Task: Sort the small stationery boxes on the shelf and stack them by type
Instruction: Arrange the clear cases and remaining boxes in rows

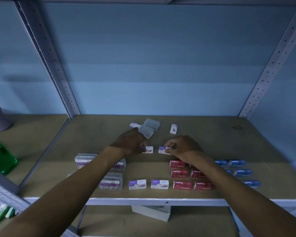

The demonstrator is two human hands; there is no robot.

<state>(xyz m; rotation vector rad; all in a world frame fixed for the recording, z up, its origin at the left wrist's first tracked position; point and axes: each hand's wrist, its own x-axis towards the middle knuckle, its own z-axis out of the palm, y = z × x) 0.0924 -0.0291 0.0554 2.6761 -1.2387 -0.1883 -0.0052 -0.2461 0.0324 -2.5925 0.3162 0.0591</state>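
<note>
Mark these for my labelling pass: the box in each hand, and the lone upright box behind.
Left-hand box (149, 149), head view, exposed right end.
Right-hand box (162, 149), head view, exposed left end.
Upright box (173, 128), head view, front face.

Left hand (132, 142) pinching white-purple box (148, 149) on shelf (212, 142); right hand (181, 146) pinching matching box (162, 149) just beside; red staple boxes (182, 184) nearer shelf edge.

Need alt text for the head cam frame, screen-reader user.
Each hand, left hand and right hand, grips a white-and-purple staple box on a shelf board. Nearer the front edge lie red staple boxes, blue boxes and clear paper clip cases.
</note>
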